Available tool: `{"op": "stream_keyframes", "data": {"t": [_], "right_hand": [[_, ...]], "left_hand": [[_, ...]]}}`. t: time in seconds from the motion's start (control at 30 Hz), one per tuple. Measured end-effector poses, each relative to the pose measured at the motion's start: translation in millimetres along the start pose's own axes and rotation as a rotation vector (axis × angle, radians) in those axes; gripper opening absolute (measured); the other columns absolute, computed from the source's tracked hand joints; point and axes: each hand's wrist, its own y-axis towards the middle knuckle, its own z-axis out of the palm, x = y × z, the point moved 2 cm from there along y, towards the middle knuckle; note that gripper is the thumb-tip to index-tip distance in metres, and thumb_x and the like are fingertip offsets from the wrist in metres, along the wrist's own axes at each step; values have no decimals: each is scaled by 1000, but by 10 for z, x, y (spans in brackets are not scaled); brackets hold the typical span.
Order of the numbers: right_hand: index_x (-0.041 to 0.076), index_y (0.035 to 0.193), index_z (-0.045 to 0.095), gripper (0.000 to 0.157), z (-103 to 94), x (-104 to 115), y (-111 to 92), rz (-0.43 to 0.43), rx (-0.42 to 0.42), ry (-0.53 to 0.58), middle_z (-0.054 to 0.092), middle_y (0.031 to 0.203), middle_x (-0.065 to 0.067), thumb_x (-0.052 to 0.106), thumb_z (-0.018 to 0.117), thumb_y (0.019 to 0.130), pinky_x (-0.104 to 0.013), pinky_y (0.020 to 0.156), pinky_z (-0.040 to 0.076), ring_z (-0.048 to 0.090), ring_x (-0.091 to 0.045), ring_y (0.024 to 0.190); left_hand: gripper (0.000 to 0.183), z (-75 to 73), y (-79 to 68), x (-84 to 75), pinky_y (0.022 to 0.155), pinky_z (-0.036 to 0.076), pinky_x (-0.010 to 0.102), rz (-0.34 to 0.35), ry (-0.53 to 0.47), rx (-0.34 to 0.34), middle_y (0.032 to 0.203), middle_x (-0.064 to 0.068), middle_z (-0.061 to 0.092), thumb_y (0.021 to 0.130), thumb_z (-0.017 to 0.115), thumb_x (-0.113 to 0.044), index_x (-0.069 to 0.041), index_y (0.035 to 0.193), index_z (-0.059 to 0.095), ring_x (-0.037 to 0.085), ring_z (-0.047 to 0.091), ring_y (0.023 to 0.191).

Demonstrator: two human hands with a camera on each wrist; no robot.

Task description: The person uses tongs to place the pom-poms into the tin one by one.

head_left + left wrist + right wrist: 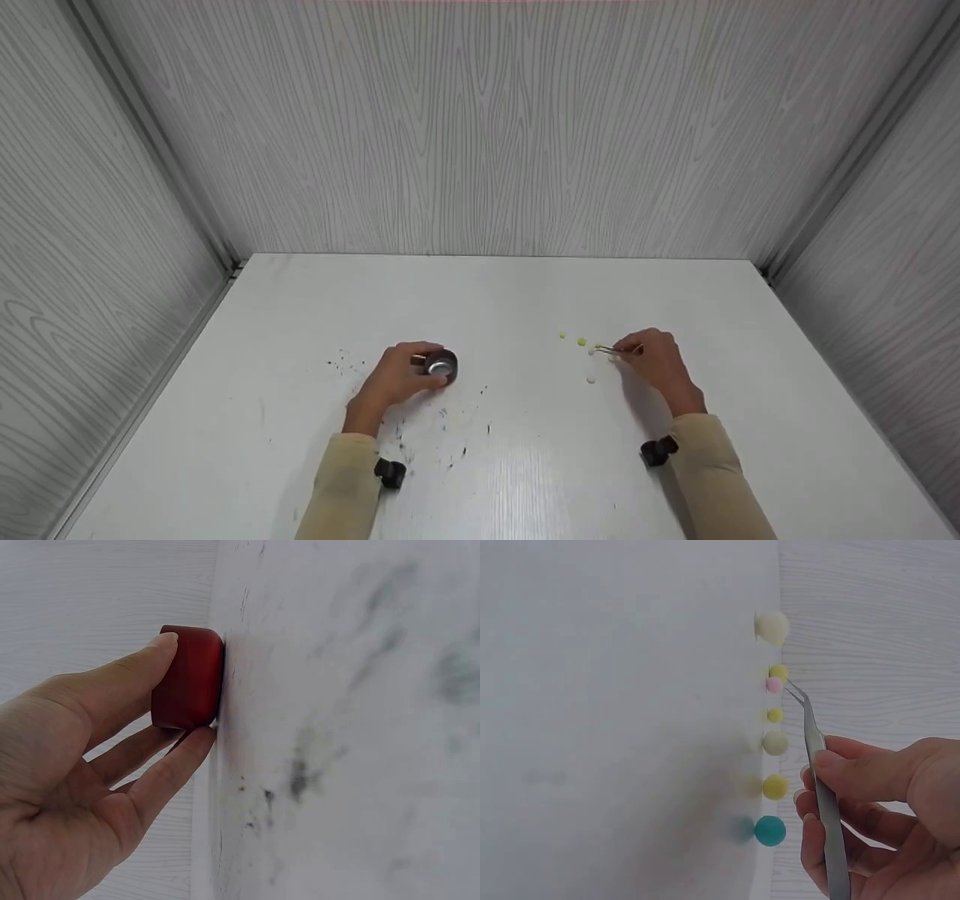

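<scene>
My left hand (396, 377) holds a small round cup (442, 363), dark red outside and shiny metal inside, upright at the table surface. In the left wrist view the thumb lies on one side of the red cup (189, 681) and the fingers on the other. My right hand (658, 365) pinches metal tweezers (826, 802) with bent, slender tips. The tips stand slightly apart beside a pink ball (775, 685) and a yellow ball (779, 673), with nothing visible between them. Other small balls lie in the same group, including a teal ball (770, 831) and a cream ball (772, 628).
The white table (517, 300) bears dark specks and smudges (405, 442) around the left forearm. Wood-grain panels (480, 127) enclose it at the back and both sides. One pale ball (591, 380) sits nearer the front than the others.
</scene>
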Motion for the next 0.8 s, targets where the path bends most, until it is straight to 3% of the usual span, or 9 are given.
{"op": "stream_keyframes", "data": {"t": [0.4,0.8], "right_hand": [[-1,98,82,15,11,-31,-3,-30,-10,2,77,104,-23,-7,70,91,-51,82,59,70,-39,95],[0,100,81,15,18,-6,1,30,36,-15,77,100,-21,-6,69,93,-49,83,58,69,-34,92]], "left_hand": [[54,0,6,8,106,53,52,-26,9,5,139,17,64,88,83,-12,-11,139,65,37,64,128],[54,-6,14,2,108,52,53,-24,7,17,140,18,64,88,82,-11,-10,139,65,38,63,128]]}}
